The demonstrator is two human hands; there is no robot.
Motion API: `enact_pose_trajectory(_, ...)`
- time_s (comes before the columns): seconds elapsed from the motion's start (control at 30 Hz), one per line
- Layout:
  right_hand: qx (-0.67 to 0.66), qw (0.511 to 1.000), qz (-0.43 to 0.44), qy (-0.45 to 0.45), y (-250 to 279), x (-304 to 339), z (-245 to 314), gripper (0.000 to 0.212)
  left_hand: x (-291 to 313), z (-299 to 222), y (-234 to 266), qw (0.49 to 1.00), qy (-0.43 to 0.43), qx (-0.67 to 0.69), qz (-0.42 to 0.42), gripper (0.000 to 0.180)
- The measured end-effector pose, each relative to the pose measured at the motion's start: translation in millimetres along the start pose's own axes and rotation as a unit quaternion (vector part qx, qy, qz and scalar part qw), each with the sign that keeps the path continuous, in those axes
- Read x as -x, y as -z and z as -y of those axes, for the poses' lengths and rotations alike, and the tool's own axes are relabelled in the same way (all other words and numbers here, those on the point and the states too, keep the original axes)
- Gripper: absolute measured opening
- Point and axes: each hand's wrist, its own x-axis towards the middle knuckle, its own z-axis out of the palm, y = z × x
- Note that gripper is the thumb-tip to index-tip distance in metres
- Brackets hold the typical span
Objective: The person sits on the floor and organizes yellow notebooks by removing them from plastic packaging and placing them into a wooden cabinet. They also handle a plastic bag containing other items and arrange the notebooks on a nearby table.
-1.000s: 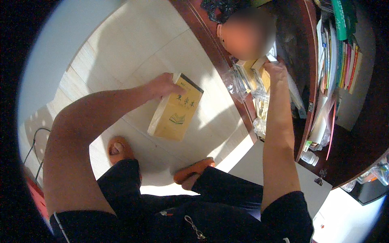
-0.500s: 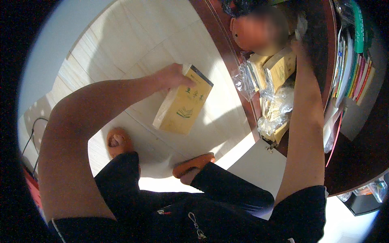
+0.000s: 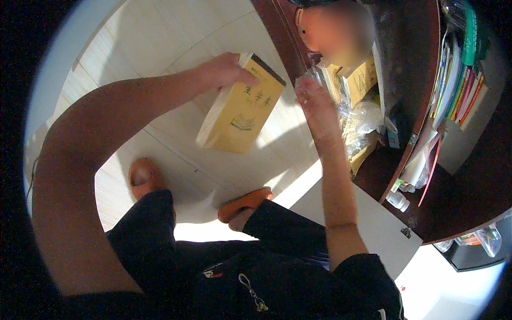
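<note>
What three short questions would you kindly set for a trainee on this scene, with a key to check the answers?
1. Multiple choice: what does the left hand hold?
A) a white cup
B) a thick yellow-covered pack
C) a red pen

2. True or false: the right hand grips that same pack.

3. Fill in the blank: the slippers on the person's feet are ____ in colour.

Key:
1. B
2. False; the right hand is apart from it, off to the pack's right in the picture.
3. orange
</note>
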Motion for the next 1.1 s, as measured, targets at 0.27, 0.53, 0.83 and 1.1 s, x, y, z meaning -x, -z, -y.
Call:
enact_pose_trajectory(0.27, -0.317, 0.932, 0.115, -0.136, -44, 27, -75, 0.052, -5, -36, -13, 0.990, -0.095, 0.098, -0.023, 0.030)
enact_pose_trajectory(0.53, -0.132, 0.991, 0.009, 0.031, -62, 40, -29, 0.047, 4, -58, -25, 0.967, -0.041, 0.238, -0.084, 0.043)
enact_pose_trajectory(0.83, -0.199, 0.979, -0.017, 0.038, -47, 57, -17, 0.052, 35, -83, -36, 0.992, -0.015, 0.126, 0.009, 0.047)
enact_pose_trajectory(1.1, -0.202, 0.973, -0.079, 0.076, -35, 65, 22, 0.045, 68, -108, -50, 0.982, 0.120, 0.021, 0.141, 0.049)
